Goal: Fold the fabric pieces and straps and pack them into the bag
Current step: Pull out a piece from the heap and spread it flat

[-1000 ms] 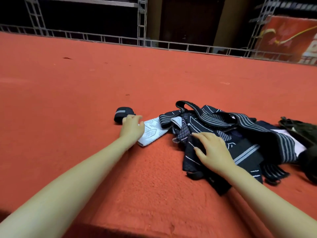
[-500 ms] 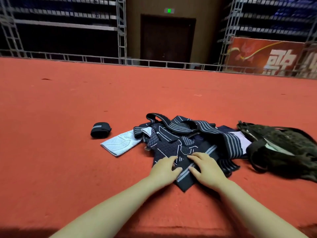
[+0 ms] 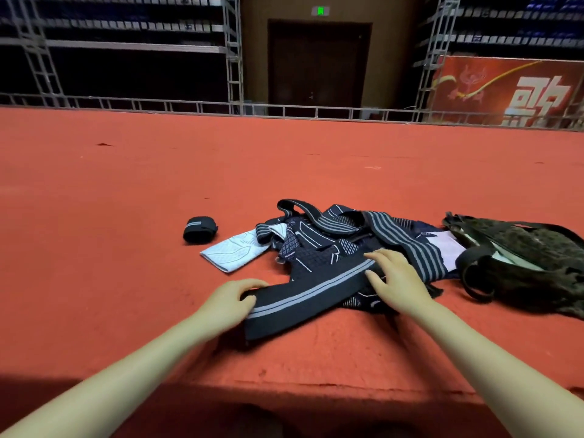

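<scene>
From the head camera, a red carpeted counter (image 3: 126, 248) fills the near view. The left hand (image 3: 229, 303) curls its grip round the near end of a wide black strap (image 3: 303, 295) with a grey stripe, fingers over the top edge. The right hand (image 3: 396, 281) lies on the far part of the same strap, its grip wide, fingers fairly straight and pressing down. The strap runs slantwise between the two hands, and its far end reaches into a pile of dark patterned fabric and striped straps (image 3: 363, 235). A pale folded cloth (image 3: 234, 252) sticks out from the pile's left side. Just left of that, apart from it, sits a small rolled black band (image 3: 200, 229). To the right of the pile lies a dark bag (image 3: 524, 267), mouth open, with a loop handle on the carpet. Beyond the counter stand a metal railing (image 3: 189, 105) and a red banner (image 3: 512, 90).
</scene>
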`<action>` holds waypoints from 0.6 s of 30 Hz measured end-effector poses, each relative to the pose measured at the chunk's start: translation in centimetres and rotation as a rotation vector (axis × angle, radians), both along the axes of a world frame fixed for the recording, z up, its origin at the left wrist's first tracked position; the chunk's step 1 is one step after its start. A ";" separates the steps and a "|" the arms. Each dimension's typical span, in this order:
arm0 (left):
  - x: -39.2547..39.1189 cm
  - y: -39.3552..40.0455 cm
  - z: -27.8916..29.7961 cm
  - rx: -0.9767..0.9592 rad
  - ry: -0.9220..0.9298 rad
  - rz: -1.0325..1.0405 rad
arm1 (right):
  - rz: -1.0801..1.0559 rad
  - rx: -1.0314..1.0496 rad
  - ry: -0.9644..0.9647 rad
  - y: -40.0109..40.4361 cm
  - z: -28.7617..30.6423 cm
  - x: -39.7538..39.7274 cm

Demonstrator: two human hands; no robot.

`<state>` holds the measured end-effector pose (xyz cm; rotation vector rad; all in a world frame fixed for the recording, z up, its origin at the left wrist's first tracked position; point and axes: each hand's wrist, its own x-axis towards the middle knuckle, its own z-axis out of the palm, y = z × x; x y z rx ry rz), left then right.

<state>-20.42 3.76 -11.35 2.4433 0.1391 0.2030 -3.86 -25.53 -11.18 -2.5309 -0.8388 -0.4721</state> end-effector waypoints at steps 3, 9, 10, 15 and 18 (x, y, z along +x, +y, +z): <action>-2.5 3.2 -1.5 0.053 0.065 0.072 | -0.017 -0.096 0.068 0.8 -0.5 0.5; -4.2 5.7 -2.1 0.172 0.081 0.137 | -0.036 -0.180 0.144 4.1 -0.4 1.4; -4.2 5.7 -2.0 0.224 0.079 0.154 | -0.069 -0.227 0.136 4.4 -0.3 1.7; -4.6 7.7 -1.4 0.358 0.123 0.287 | -0.077 -0.446 0.143 5.0 1.2 3.5; -5.2 8.7 -2.1 0.424 0.164 0.342 | 0.020 -0.517 0.135 5.8 2.0 4.0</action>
